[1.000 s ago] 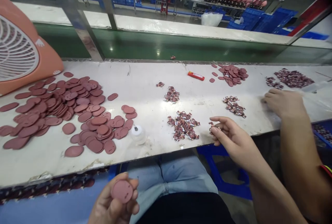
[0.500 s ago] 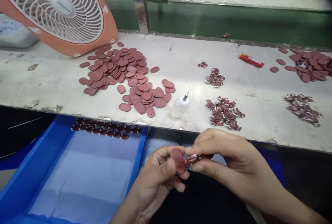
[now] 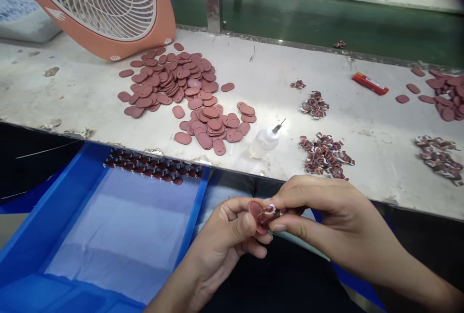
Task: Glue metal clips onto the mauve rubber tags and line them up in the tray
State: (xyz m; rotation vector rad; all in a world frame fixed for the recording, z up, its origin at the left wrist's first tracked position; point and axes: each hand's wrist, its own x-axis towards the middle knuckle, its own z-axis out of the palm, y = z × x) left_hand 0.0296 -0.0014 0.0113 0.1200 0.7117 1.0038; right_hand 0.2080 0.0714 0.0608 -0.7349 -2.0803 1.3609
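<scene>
Between thumb and fingers, my left hand [image 3: 232, 231] holds a reddish-brown oval piece [image 3: 255, 211], tilted on edge. My right hand [image 3: 322, 211] pinches a small dark red figure [image 3: 270, 212] with white and yellow bits, which overlaps the face of the oval. Both hands are close together in front of the bench edge. On the bench [image 3: 268, 71] beyond them stands a clear bottle [image 3: 264, 143] with a needle tip. Loose ovals [image 3: 174, 78] are heaped left of it, and small figures [image 3: 322, 156] lie in clusters to its right.
An orange fan [image 3: 105, 4] stands at the back left, near a white tub [image 3: 29, 25]. Below the bench, a blue tray [image 3: 39, 211] holds rows of assembled pieces [image 3: 152, 165]. A red packet [image 3: 369, 83] and more ovals [image 3: 447, 93] lie at the right.
The small figure in my right hand now overlaps the oval's face, where before it was at its right edge. The camera view has shifted, so the bench items appear further right and slightly higher.
</scene>
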